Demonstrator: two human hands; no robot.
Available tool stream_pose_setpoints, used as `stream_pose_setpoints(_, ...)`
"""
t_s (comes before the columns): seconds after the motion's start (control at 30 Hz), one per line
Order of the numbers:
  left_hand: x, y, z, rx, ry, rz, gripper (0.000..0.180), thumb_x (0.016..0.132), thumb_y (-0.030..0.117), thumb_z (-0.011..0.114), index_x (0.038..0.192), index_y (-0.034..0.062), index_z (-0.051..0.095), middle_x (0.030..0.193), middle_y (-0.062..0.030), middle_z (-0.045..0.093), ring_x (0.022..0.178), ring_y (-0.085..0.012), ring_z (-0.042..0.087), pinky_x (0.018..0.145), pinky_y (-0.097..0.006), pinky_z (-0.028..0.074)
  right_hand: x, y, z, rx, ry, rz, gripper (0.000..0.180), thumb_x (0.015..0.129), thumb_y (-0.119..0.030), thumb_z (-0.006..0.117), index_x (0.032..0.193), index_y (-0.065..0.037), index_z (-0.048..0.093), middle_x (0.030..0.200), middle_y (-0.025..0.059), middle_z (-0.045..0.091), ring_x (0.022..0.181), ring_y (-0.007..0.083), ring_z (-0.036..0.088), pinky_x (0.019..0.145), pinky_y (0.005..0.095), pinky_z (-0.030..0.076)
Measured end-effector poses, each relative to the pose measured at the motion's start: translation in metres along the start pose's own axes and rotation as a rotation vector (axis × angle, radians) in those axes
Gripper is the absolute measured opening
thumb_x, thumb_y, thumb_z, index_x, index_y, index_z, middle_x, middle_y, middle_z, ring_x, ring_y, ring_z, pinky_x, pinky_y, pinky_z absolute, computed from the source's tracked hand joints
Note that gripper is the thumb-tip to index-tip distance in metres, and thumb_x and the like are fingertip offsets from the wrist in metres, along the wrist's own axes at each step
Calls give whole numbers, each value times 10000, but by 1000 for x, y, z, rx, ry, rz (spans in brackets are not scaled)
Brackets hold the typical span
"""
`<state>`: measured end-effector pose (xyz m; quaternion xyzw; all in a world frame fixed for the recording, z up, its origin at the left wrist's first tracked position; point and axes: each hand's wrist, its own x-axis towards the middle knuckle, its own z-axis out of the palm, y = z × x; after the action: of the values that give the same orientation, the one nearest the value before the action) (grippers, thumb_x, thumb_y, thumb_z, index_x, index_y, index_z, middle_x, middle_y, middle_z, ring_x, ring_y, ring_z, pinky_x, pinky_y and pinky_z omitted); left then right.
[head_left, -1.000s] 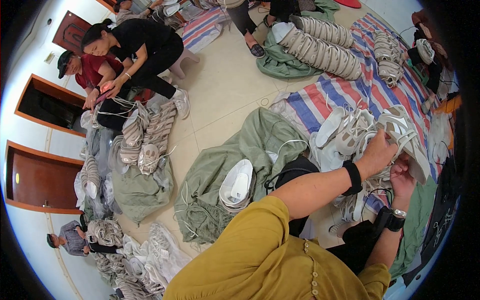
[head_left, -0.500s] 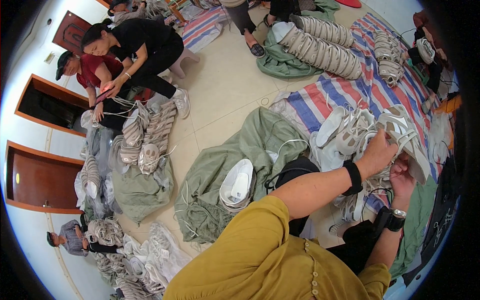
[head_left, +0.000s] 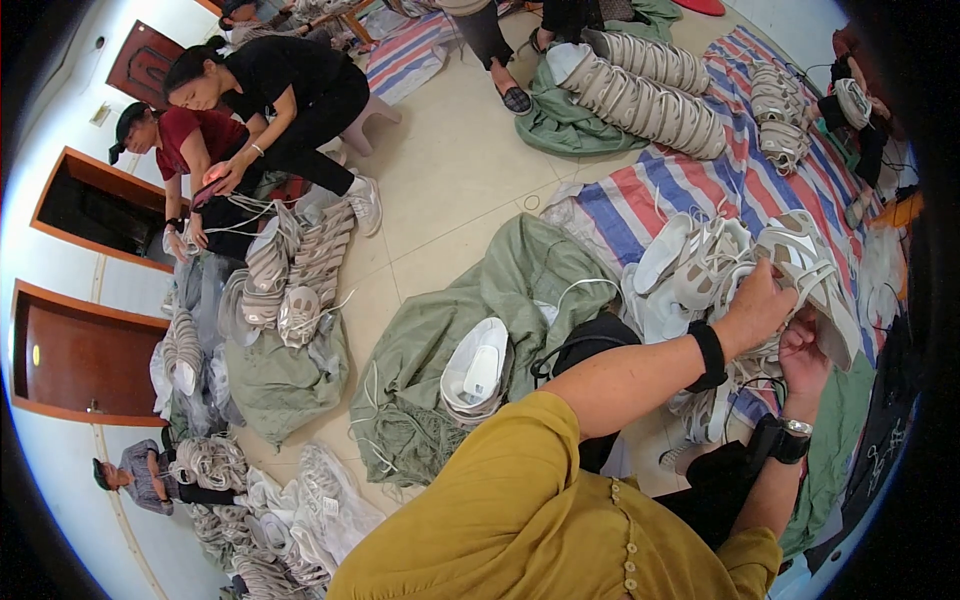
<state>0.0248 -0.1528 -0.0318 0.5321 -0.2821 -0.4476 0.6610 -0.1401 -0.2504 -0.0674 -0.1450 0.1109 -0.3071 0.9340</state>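
Little moved since earlier frames: both hands stay on same shoe [head_left: 805, 262] over striped mat [head_left: 640, 195]. Left hand [head_left: 758, 305] clamped on laces; right hand [head_left: 803, 350] pinching beneath. Lacing seemingly ongoing. Sole-up shoe [head_left: 478, 372] lies on green cloth [head_left: 500, 290], well apart.

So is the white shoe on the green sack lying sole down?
No, the white shoe lies on the green sack with its pale sole turned up toward the camera.

A pale tiled floor [head_left: 455, 170] runs to white walls [head_left: 60, 130]. Two dark wooden doors [head_left: 80, 350] stand on the left. Even light fills the room.
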Motion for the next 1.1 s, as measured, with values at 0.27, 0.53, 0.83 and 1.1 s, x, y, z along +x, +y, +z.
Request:
stream_pose_setpoints(0.27, -2, 5, -1, -41, -20, -27, 359, 814, 126, 532, 1087, -61, 392, 838, -122, 565, 652, -173, 584, 501, -292, 519, 1, 0, 1, -22, -25, 14, 352, 862, -208, 535, 1145, 2, 529, 1012, 92, 567, 699, 127, 426, 629, 254, 343)
stream_pose_setpoints(0.53, -2, 4, -1, 11, 1, 15, 357, 814, 123, 530, 1085, -62, 390, 818, -121, 562, 630, -171, 583, 498, -294, 514, 1, 1, 0, -6, -34, 25, 329, 865, -204, 536, 1129, -7, 538, 1010, 91, 568, 699, 125, 423, 632, 254, 347)
stream_pose_setpoints(0.83, -4, 7, -2, -67, -19, -14, 357, 810, 121, 532, 1079, -64, 388, 815, -128, 559, 622, -174, 586, 499, -301, 510, 1, 1, 0, -21, -65, 42, 359, 871, -214, 530, 1162, -4, 523, 1032, 98, 581, 700, 123, 424, 631, 251, 346)
stream_pose_setpoints(1.1, -5, 9, -2, -58, -13, -18, 360, 810, 120, 535, 1076, -72, 388, 838, -137, 565, 658, -184, 596, 509, -300, 524, 1, 2, -1, -23, -42, 17, 367, 875, -219, 522, 1169, 1, 518, 1034, 98, 583, 699, 122, 422, 625, 244, 341)
